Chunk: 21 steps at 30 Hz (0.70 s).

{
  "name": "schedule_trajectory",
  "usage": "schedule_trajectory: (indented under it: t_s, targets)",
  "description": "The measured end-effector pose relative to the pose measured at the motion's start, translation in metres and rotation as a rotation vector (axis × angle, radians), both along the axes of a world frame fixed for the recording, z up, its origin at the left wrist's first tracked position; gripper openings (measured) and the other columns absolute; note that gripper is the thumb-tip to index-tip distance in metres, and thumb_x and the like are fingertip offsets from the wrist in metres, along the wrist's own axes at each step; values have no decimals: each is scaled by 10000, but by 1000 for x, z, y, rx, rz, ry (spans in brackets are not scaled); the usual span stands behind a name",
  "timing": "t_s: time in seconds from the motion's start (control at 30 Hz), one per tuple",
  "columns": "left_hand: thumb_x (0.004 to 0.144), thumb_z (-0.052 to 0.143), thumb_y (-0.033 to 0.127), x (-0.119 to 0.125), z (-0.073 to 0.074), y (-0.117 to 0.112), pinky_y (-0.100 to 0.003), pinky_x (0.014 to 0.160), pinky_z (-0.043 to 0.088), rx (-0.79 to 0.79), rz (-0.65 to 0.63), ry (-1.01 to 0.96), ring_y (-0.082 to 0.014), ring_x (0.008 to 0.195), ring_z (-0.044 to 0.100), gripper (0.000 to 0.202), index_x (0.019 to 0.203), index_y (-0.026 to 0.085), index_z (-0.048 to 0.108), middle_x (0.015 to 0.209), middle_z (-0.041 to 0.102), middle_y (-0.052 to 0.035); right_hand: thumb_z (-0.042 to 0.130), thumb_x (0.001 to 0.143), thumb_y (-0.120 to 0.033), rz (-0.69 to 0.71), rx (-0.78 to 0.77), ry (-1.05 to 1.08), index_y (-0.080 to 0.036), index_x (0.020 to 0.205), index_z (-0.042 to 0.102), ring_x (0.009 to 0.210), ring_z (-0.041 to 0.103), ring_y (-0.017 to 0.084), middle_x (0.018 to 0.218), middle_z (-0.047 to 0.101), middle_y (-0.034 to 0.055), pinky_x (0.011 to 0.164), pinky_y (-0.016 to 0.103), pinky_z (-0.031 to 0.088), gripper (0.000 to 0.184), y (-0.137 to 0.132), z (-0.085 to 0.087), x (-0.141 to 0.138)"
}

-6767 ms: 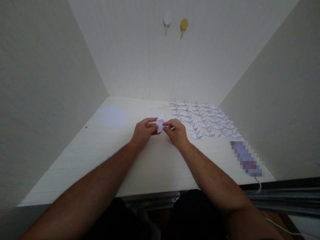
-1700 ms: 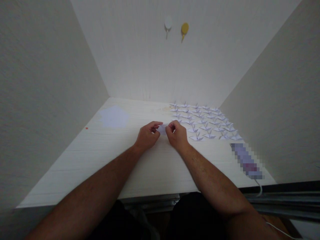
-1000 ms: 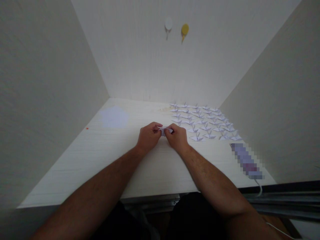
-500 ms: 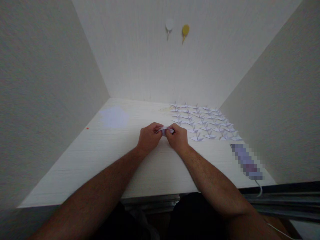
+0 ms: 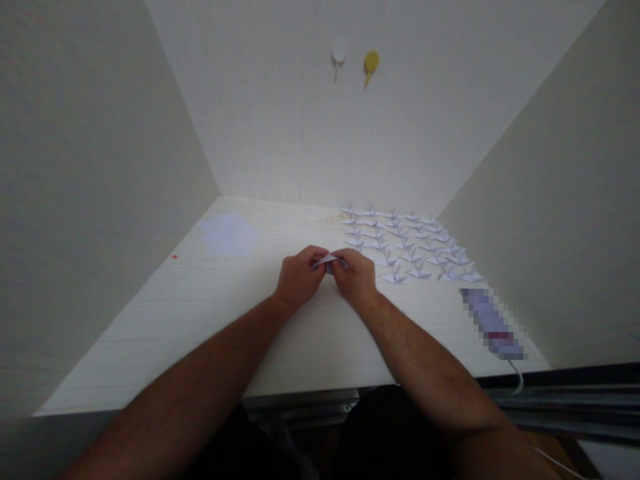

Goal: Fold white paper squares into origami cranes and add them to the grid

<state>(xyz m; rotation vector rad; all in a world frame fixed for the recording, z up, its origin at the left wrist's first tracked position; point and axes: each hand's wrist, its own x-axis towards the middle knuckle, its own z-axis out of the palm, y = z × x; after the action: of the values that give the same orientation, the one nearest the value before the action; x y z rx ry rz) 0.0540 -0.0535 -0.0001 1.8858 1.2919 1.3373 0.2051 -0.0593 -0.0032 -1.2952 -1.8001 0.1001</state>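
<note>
A small piece of folded white paper (image 5: 329,261) is pinched between both hands above the middle of the table. My left hand (image 5: 302,279) has its fingers closed on the paper's left side. On the right side, my right hand (image 5: 355,275) grips it with thumb and fingers, the two hands almost touching. The paper's upper edge shows as a shallow peak; most of its lower part is hidden by the fingers. Just beyond my right hand, several folded white paper cranes (image 5: 395,274) stand in rows.
A stack of white paper sheets (image 5: 230,233) lies at the back left of the white table (image 5: 190,320). A blurred-out device (image 5: 493,323) with a cable sits at the right edge. White (image 5: 339,52) and yellow hooks (image 5: 371,62) are on the back wall; side walls enclose the table.
The paper between my fingers has bent from a rounded curve into a more pointed peak. My thumbs have shifted slightly; the arms and the rest look the same.
</note>
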Motion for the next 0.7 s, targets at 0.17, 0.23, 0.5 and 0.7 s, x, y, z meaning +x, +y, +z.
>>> schedule_trajectory:
  t_s: [0.17,0.23,0.5,0.7]
  targets:
    - [757,627,143,0,6,-3,-256,759,551,16,40,42,-162,782,725,230,956,215,717,851,768,9,523,848,-190,28,84,0,-227,903,697,853,643,183,883,705,37,768,302,495,186,-1,2,1]
    - [760,630,150,1,7,-4,-246,746,546,12,39,44,-157,769,721,220,950,216,720,840,768,13,518,833,-172,30,105,-16,-223,877,685,832,630,181,858,686,37,747,297,490,180,-2,3,0]
    - [774,635,189,2,9,-6,-245,737,542,11,57,70,-155,751,716,182,925,220,731,818,767,15,532,824,-201,-35,67,-1,-222,831,647,767,609,178,819,668,29,681,294,474,117,-1,2,-3]
    - [761,610,166,1,8,-4,-285,787,560,4,99,23,-177,828,717,262,987,204,737,905,772,-15,522,850,-192,44,139,93,-220,865,647,766,620,167,811,667,24,695,291,493,129,0,1,-1]
